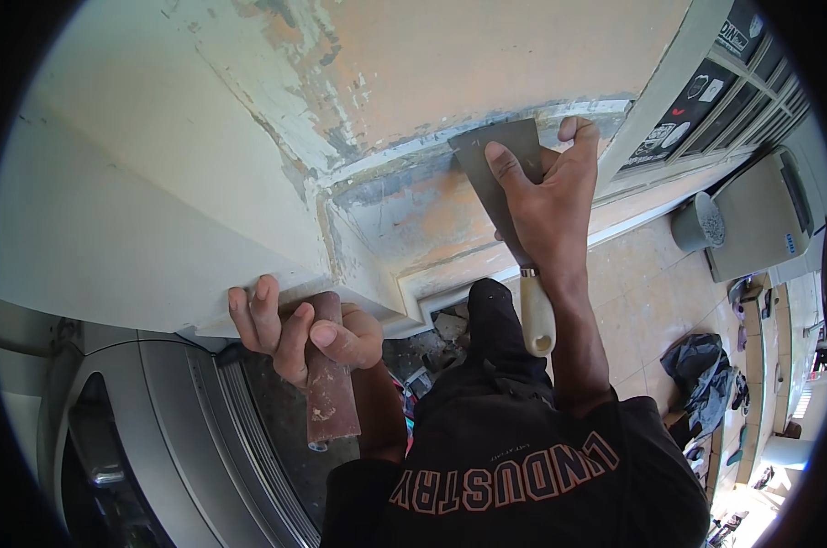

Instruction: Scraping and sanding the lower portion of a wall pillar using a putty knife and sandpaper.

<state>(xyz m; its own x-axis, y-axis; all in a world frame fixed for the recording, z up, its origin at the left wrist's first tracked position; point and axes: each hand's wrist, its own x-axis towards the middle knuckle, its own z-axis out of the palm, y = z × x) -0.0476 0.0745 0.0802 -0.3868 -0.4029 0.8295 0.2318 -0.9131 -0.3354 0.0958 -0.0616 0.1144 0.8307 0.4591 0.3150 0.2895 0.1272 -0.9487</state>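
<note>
The scraper (497, 196) is in the right hand (555, 210), in front of the wall (450, 55). Its broad blade edge points up and slightly left, toward the pale ledge (413, 139); I cannot tell whether it touches. The long axis runs steeply down and a little right, to a cream handle (537, 315) whose holed end points back toward the person, beside the forearm. The right fingers are clamped on the blade, thumb across its near face and the others mostly hidden behind.

The left hand (296, 338) grips a brown roll (331, 397) between thumb and fingers, two other fingers lifted and spread near the wall's corner. The roll stands near upright in view, its lower end pointing toward the person.

At right, a grey bucket (689, 226) holds speckled grey material, just beside a pale bin (751, 224). A crumpled black bag (696, 365) lies on the tiles (628, 292); its contents are unclear.
</note>
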